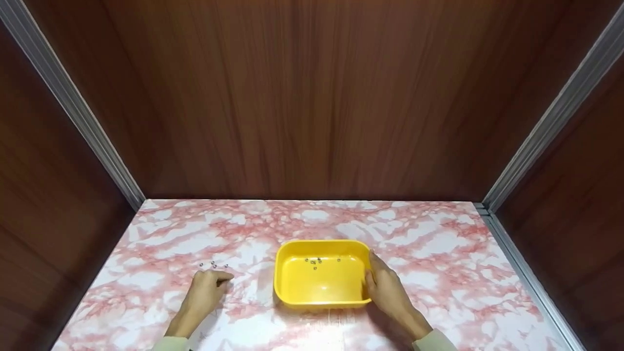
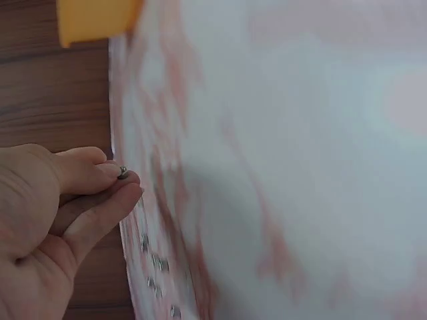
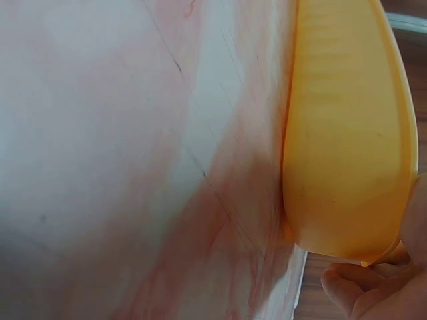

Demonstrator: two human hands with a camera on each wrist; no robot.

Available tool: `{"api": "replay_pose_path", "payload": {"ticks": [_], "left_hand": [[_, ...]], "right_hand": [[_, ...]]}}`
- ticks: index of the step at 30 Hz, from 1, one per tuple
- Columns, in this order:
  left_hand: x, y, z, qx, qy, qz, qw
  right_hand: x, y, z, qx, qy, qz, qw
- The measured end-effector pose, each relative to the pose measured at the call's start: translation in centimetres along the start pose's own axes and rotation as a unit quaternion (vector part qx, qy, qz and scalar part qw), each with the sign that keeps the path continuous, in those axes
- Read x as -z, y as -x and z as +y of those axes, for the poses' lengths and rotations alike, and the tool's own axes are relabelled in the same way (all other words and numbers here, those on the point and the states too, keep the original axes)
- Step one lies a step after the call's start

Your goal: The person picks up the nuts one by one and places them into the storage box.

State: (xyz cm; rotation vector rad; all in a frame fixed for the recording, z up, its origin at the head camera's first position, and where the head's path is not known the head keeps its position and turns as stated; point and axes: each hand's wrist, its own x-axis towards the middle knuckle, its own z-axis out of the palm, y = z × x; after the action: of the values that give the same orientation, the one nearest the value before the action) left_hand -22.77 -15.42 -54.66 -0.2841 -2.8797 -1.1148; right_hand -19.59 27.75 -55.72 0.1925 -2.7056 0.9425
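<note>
Between thumb and fingertips, my left hand (image 1: 204, 292) pinches a small shiny metal piece (image 2: 123, 173), too small to tell its exact kind. Just beyond that hand, several similar metal pieces (image 1: 213, 264) lie loose on the table. A yellow rectangular tray (image 1: 321, 304) stands to the right of them. Several of the metal pieces (image 1: 313, 263) are inside it, toward its far side. My right hand (image 1: 387, 290) grips the tray's right wall, the thumb on the inner side. In the right wrist view the tray's outer wall (image 3: 347, 147) hides part of the fingers.
The table (image 1: 438, 243) has a pink and white marbled top. Brown wood-grain panels (image 1: 312, 97) rise behind it and at both sides. Metal rails (image 1: 531, 292) run along the right edge and up the corners.
</note>
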Motion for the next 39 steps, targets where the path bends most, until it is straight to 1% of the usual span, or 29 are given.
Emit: {"api": "replay_pose_path", "payload": {"ticks": [2, 5, 9, 10, 12, 16, 18, 19, 20, 22, 24, 26, 30, 32, 36, 39], "left_hand": [[-0.2, -0.2, 0.7, 0.037, 0.047, 0.0, 0.9982], [-0.4, -0.5, 1.7, 0.078, 0.099, -0.007, 0.992], [-0.4, -0.9, 2.9, 0.109, 0.161, -0.023, 0.9805], [-0.3, -0.9, 3.2, 0.115, 0.182, -0.028, 0.9762], [-0.3, -1.1, 3.7, 0.12, 0.23, -0.042, 0.9649], [-0.3, -1.3, 4.8, 0.121, 0.324, -0.07, 0.9358], [-0.4, -1.5, 5.4, 0.114, 0.352, -0.078, 0.9259], [-0.5, -1.6, 5.7, 0.114, 0.362, -0.078, 0.922], [-0.5, -1.7, 6.0, 0.113, 0.37, -0.078, 0.9189], [-0.7, -2.0, 6.5, 0.116, 0.378, -0.075, 0.9153], [-0.7, -2.3, 7.2, 0.123, 0.381, -0.071, 0.9135], [-0.8, -2.7, 7.8, 0.128, 0.377, -0.069, 0.915], [-1.1, -3.5, 9.2, 0.131, 0.354, -0.068, 0.9235], [-1.4, -4.0, 9.7, 0.128, 0.348, -0.07, 0.9262], [-1.8, -5.0, 10.8, 0.117, 0.35, -0.073, 0.9266], [-2.2, -5.7, 11.4, 0.106, 0.353, -0.087, 0.9256]], "right_hand": [[0.0, -0.1, 0.0, 0.002, 0.001, 0.004, 1.0], [0.1, -0.2, 0.0, 0.004, 0.002, 0.007, 1.0], [0.1, -0.2, 0.0, 0.001, 0.002, 0.008, 1.0], [0.1, -0.1, 0.0, 0.0, 0.001, 0.007, 1.0], [0.1, -0.1, 0.0, -0.001, 0.001, 0.006, 1.0], [0.1, -0.1, 0.1, -0.004, 0.0, 0.007, 1.0], [0.1, 0.0, 0.1, -0.004, 0.003, 0.008, 1.0], [0.1, 0.0, 0.1, -0.001, 0.005, 0.01, 1.0], [0.1, 0.0, 0.1, -0.001, 0.0, 0.003, 1.0], [0.2, 0.1, 0.0, -0.002, -0.005, -0.009, 1.0], [0.2, 0.1, -0.1, 0.0, -0.01, -0.018, 1.0], [0.3, 0.2, -0.1, -0.004, -0.019, -0.028, 0.999], [0.3, 0.1, -0.1, -0.005, -0.017, -0.018, 1.0], [0.3, 0.1, 0.0, -0.006, -0.015, -0.012, 1.0], [0.2, 0.0, 0.0, 0.001, -0.003, 0.005, 1.0], [0.0, 0.0, 0.0, 0.007, 0.002, 0.012, 1.0]]}}
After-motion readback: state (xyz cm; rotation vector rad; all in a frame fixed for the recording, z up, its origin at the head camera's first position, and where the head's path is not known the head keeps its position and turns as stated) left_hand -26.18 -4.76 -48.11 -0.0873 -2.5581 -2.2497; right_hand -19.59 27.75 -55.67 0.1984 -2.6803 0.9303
